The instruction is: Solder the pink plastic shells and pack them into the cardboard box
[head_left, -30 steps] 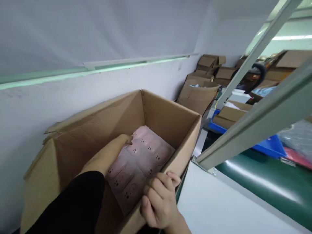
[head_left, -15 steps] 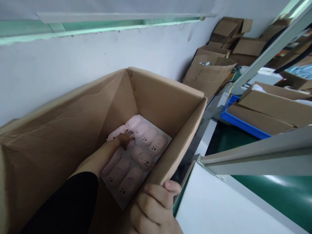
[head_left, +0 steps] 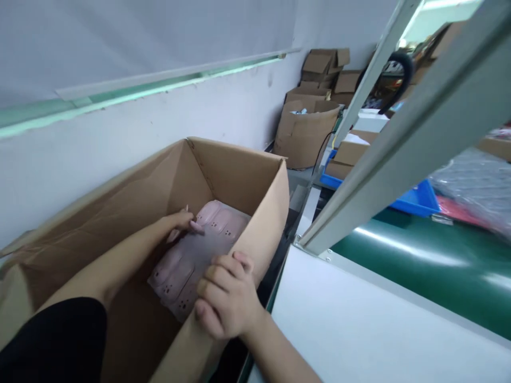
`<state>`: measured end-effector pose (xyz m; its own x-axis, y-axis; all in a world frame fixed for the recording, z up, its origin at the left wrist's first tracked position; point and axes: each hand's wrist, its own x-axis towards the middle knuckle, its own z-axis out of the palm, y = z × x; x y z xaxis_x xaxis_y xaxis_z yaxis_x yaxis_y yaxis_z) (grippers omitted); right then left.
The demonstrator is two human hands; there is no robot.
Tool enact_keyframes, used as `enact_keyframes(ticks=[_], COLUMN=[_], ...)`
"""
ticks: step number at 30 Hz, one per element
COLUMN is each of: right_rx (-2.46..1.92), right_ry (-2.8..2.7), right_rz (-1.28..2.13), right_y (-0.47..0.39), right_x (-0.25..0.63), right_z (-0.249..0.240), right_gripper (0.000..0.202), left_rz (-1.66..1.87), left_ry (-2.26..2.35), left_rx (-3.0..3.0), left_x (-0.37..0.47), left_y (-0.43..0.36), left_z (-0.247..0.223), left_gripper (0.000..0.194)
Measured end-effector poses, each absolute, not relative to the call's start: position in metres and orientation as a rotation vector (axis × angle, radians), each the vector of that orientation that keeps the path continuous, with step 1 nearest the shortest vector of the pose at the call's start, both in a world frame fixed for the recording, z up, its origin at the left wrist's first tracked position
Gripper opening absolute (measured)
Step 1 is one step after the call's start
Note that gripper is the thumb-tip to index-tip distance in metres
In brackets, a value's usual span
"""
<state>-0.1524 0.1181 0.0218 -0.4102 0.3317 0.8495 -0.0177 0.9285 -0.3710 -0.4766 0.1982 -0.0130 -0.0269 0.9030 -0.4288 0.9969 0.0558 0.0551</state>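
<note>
A large open cardboard box [head_left: 275, 191] stands against the white wall. Inside it lies a clear tray of pink moulded shells [head_left: 187, 258] with small dark holes. My left hand [head_left: 184, 219] reaches down into the box, its fingers resting on the far part of the tray. My right hand [head_left: 225, 298] curls over the box's near wall, with the fingers hooked inside the rim. A black sleeve covers my left upper arm.
A white bench top [head_left: 359, 330] and a green conveyor belt [head_left: 419, 271] lie to the right under a grey metal frame bar [head_left: 399, 154]. Blue bins [head_left: 415, 199] and more cardboard boxes [head_left: 305, 130] stand farther back along the wall.
My left hand has drawn back from deep in the box and lifted slightly on the tray. My right hand has slid farther along the box rim. The view has swung up and to the right.
</note>
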Motion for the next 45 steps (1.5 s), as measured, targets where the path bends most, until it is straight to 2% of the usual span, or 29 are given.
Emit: enact_keyframes(ticks=[5, 6, 8, 9, 11, 12, 13, 16, 18, 19, 21, 23, 26, 29, 31, 35, 40, 45], right_rx=[-0.242, -0.262, -0.329, -0.357, -0.377, -0.36, -0.323, -0.158, -0.163, -0.234, -0.498, -0.804, -1.201, -1.579, -1.729, -1.737, -1.847, -2.044], right_ry=[-2.136, -2.118, -1.997, -1.918, -1.796, -1.781, -1.797, -1.872, -1.905, -1.916, -1.939, -1.924, -1.882, -1.865, -1.862, -1.946, -1.821, -1.822], right_rz=[0.488, 0.535, 0.614, 0.636, 0.66, 0.676, 0.708, 0.894, 0.978, 0.964, 0.828, 0.573, 0.12, -0.11, -0.128, -0.005, -0.061, -0.112], right_y=[0.124, 0.121, 0.115, 0.111, 0.104, 0.1, 0.095, 0.083, 0.076, 0.071, 0.057, 0.037, 0.005, -0.017, -0.024, -0.031, -0.023, -0.001], right_x=[-0.141, -0.139, -0.134, -0.13, -0.115, -0.103, -0.087, -0.023, 0.031, 0.059, 0.112, 0.154, 0.192, 0.205, 0.206, 0.202, 0.188, 0.171], right_z=[0.036, 0.04, 0.055, 0.066, 0.097, 0.115, 0.134, 0.174, 0.175, 0.167, 0.134, 0.089, 0.025, -0.014, -0.024, -0.03, -0.031, -0.025], right_gripper=[0.018, 0.025, 0.052, 0.069, 0.099, 0.102, 0.095, 0.036, 0.015, 0.014, 0.014, 0.017, 0.02, 0.024, 0.03, 0.04, 0.018, 0.031], left_rz=[-0.28, -0.202, 0.027, 0.35, 0.751, 0.885, 0.959, 1.058, 1.215, 1.326, 1.495, 1.392, 1.084, 0.932, 0.871, 0.857, 0.813, 0.758], left_ry=[2.093, 2.125, 2.192, 2.169, 2.161, 2.124, 2.079, 1.962, 1.977, 1.97, 1.921, 1.77, 1.181, 0.753, 0.763, 0.886, 0.881, 0.932], left_rx=[2.05, 2.101, 2.194, 2.189, 2.149, 2.14, 2.152, 2.184, 2.074, 1.999, 1.894, 2.084, 2.557, 2.683, 2.684, 2.646, 2.659, 2.557], left_x=[-0.432, -0.415, -0.373, -0.352, -0.312, -0.295, -0.28, -0.241, -0.217, -0.206, -0.182, -0.156, -0.113, -0.073, -0.056, -0.053, -0.062, -0.037], left_y=[0.163, 0.145, 0.099, 0.074, 0.025, 0.003, -0.015, -0.051, -0.065, -0.069, -0.074, -0.069, -0.041, 0.001, 0.025, 0.048, 0.04, 0.037], left_z=[0.143, 0.176, 0.232, 0.254, 0.283, 0.29, 0.292, 0.272, 0.242, 0.223, 0.182, 0.141, 0.089, 0.045, 0.018, -0.016, -0.018, -0.021], left_gripper=[0.025, 0.028, 0.037, 0.036, 0.038, 0.04, 0.04, 0.028, 0.025, 0.031, 0.058, 0.069, 0.05, 0.043, 0.043, 0.039, 0.039, 0.032])
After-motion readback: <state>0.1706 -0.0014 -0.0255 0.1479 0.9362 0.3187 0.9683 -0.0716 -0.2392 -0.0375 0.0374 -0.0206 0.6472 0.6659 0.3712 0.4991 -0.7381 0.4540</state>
